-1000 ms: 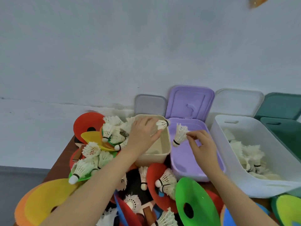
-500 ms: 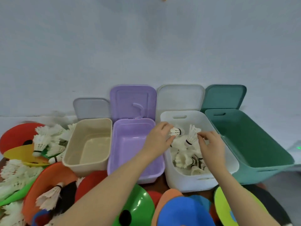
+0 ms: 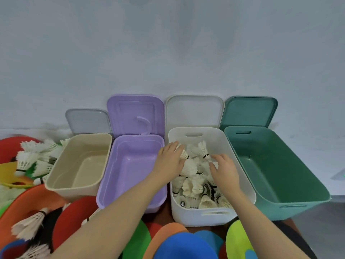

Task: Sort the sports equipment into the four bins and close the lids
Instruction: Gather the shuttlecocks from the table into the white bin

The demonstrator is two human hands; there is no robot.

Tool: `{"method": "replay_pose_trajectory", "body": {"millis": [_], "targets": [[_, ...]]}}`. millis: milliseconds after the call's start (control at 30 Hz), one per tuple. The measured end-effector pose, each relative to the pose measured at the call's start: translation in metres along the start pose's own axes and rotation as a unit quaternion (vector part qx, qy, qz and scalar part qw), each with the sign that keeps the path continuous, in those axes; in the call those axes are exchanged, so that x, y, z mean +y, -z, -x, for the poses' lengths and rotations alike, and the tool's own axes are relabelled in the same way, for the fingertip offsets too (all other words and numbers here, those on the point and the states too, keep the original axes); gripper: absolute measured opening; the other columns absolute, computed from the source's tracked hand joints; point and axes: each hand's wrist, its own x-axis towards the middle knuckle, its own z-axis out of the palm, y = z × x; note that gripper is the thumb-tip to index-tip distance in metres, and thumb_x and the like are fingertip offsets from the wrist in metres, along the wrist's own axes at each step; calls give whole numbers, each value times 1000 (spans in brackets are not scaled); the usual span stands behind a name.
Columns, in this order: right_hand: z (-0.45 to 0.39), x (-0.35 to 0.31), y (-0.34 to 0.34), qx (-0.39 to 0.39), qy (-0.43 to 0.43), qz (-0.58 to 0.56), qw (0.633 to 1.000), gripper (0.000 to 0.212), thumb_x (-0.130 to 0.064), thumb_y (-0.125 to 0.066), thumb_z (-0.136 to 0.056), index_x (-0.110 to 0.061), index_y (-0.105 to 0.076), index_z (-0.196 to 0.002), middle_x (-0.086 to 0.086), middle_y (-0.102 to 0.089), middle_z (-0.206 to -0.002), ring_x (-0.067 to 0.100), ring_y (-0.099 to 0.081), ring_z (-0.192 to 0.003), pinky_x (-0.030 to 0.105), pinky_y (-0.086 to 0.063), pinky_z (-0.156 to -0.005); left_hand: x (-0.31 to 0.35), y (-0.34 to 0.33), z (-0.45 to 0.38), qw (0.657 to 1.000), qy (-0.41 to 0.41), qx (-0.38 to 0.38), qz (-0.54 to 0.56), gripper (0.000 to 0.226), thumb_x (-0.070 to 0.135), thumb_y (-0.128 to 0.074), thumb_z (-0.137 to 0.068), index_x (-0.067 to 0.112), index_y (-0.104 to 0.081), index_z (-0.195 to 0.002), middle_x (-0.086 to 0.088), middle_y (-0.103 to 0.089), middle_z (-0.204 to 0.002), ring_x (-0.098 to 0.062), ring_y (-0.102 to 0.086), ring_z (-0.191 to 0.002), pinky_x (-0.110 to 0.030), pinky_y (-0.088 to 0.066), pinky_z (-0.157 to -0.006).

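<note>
Four bins in a row across mid-frame, lids propped open behind: beige bin (image 3: 78,165), purple bin (image 3: 130,171), white bin (image 3: 248,186), green bin (image 3: 280,165); white bin holds a heap of shuttlecocks (image 3: 194,184); left hand (image 3: 169,161) over its left rim, fingers curled around one shuttlecock (image 3: 183,154); right hand (image 3: 224,170) above the heap, fingers relaxed, released; loose shuttlecocks (image 3: 29,157) and coloured disc cones (image 3: 183,245) at left and bottom of frame.
</note>
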Motion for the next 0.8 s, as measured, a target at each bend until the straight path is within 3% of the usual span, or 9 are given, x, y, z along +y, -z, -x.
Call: {"method": "replay_pose_trajectory", "body": {"millis": [333,500,700,800], "targets": [[46,-62,-2,28,114,-69,991,19,-10,-59,-88,-9,-66,-106,4,-62,-103,22,-55,-98,28,-41,-83,-43,67,60,998,-20,55,2,43,27,-44,-94,16,-44,-136,1,-43,-141,-19,-37,-130,-29,-16,-99],[84,-118,-17,28,178,-121,976,18,-14,-55,-87,-9,-67,-100,3,-62,-94,16,-55,-90,27,-43,-78,-89,96,124,998,23,64,6,59,43,-29,-82,13,-59,-122,-4,-58,-125,-25,-51,-117,-36,-27,-95],[146,-180,-54,-65,198,-171,963,26,-28,-50,-88,-12,-66,-101,-7,-57,-92,13,-56,-89,25,-44,-78,-148,112,221,993,104,53,1,39,31,-43,-85,17,-61,-117,0,-59,-120,-23,-49,-115,-29,-18,-88],[178,-205,-75,-122,219,-166,954,31,-38,-51,-87,-13,-67,-96,-3,-62,-90,15,-57,-88,32,-46,-78,-170,109,268,991,128,33,4,55,45,-29,-80,18,-63,-113,1,-61,-114,-24,-51,-110,-34,-24,-88]]}}
